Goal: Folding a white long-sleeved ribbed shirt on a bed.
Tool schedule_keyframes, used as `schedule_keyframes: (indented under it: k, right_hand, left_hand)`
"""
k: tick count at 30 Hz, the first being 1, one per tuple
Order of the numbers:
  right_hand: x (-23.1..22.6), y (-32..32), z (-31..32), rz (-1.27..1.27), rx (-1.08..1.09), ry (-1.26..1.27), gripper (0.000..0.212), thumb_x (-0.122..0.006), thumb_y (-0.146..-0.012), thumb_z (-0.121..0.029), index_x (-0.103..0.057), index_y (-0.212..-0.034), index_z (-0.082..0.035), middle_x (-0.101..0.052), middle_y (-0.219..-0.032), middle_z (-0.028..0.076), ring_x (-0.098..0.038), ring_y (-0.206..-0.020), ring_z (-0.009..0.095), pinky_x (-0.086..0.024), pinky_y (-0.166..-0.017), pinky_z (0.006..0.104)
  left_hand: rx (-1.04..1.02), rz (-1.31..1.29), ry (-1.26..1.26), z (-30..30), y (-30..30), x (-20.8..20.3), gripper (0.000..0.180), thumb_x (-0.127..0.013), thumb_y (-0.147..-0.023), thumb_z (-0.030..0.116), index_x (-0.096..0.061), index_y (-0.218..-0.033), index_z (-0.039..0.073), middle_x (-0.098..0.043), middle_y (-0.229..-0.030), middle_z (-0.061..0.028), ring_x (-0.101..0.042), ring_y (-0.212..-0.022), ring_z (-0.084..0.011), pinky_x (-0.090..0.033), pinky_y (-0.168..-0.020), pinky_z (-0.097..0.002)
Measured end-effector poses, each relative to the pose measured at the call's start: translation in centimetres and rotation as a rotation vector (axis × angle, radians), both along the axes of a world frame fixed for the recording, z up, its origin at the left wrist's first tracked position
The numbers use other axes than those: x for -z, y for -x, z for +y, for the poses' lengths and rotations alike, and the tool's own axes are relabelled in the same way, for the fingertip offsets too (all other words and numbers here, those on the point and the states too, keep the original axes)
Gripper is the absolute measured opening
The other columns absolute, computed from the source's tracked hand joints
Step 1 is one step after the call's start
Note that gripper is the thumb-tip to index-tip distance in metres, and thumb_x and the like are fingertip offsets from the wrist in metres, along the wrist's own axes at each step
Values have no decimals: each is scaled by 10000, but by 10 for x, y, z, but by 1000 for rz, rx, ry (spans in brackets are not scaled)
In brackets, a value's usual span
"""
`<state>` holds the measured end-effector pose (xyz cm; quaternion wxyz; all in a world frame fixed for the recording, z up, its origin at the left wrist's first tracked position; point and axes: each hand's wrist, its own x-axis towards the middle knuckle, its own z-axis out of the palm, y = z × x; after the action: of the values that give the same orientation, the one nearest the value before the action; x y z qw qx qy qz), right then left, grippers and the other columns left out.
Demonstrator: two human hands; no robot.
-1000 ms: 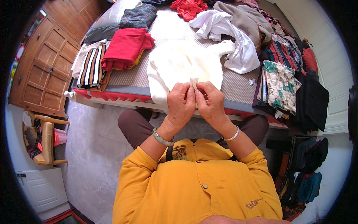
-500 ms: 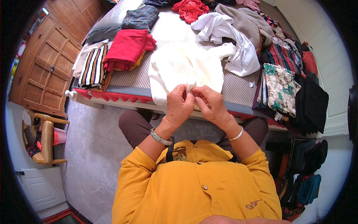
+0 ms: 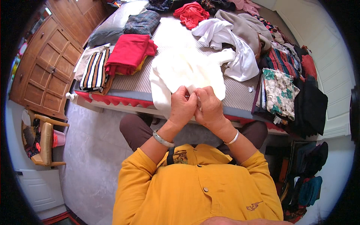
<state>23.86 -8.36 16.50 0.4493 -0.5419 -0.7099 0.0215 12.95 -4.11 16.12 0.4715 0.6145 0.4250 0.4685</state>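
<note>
- Our left hand (image 3: 182, 107) and right hand (image 3: 210, 107) meet near the centre of the frame, fingertips pinched together on the near edge of the cream garment (image 3: 187, 69); our knuckles hide exactly what they grip.
- With so little cloth between the fingers, the edge could slip out.
- The garment lies mid-frame on the bed (image 3: 131, 84), partly hanging over the front edge; a pull towards us might drag it off.
- Its upper-right sleeve reaches the white clothing (image 3: 240, 63), so tugging could snag there.

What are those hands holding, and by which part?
The left hand and right hand pinch the cream garment at its near side; exactly which part is hidden.
</note>
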Motion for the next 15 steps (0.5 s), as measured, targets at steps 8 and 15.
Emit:
schedule_keyframes:
  k: [8,15]
  right_hand:
    - [-2,-26,10,60,-131,4,320,-639,-708,-41,-527,-1007,-20,-537,-930,163,-599,-741,304,-507,-591,374]
    - [-75,-39,41,65,-587,348,514,-598,-781,0,-488,-1282,-21,-591,-1095,127,-591,-760,110,-506,-670,245]
  left_hand:
    - [58,-103,40,6,1,0,84,-552,-773,35,-513,-735,-28,-548,-621,-72,-492,-572,-91,-423,-526,-271]
    - [225,110,-279,24,30,-42,95,-545,-803,-3,-609,-871,-18,-583,-715,16,-494,-631,-12,-385,-515,-193]
